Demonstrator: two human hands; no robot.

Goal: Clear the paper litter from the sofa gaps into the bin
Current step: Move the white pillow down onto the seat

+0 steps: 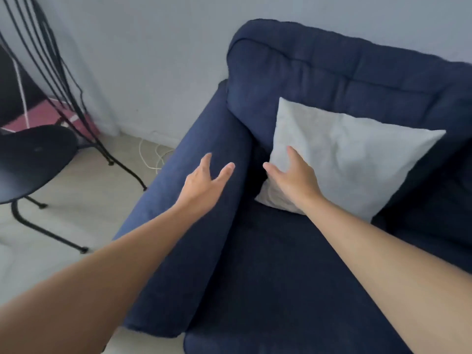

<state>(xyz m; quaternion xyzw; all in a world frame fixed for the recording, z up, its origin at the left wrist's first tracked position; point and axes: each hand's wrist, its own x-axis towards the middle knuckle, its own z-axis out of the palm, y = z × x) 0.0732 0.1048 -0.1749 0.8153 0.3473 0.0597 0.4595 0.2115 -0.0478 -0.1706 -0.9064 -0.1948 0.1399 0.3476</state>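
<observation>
Both bare arms reach forward over a dark blue sofa [293,264] covered in soft, matte woven cloth. The left hand [204,186] is spread, fingers apart and empty, over the long rounded armrest [194,226], a padded roll of the same blue cloth; whether the palm touches it cannot be told. The right hand [293,180] is also spread and empty, thumb pointing toward the left hand, its fingers lying against the near corner of a pale grey square cushion [344,164] with a slightly crumpled, fuzzy surface. That cushion leans tilted against the plump, seamed backrest [344,72] beyond the right hand. Between the two hands runs the dark gap [258,159] where armrest meets seat; it is in shadow, and no paper litter can be made out there. No bin is in view.

Well to the left of the left hand stands a black chair [33,159] with a smooth round seat and thin metal rods, on a pale floor [84,190]. A thin white cord [150,157] loops on the floor beside the armrest, beneath a plain light wall [153,60].
</observation>
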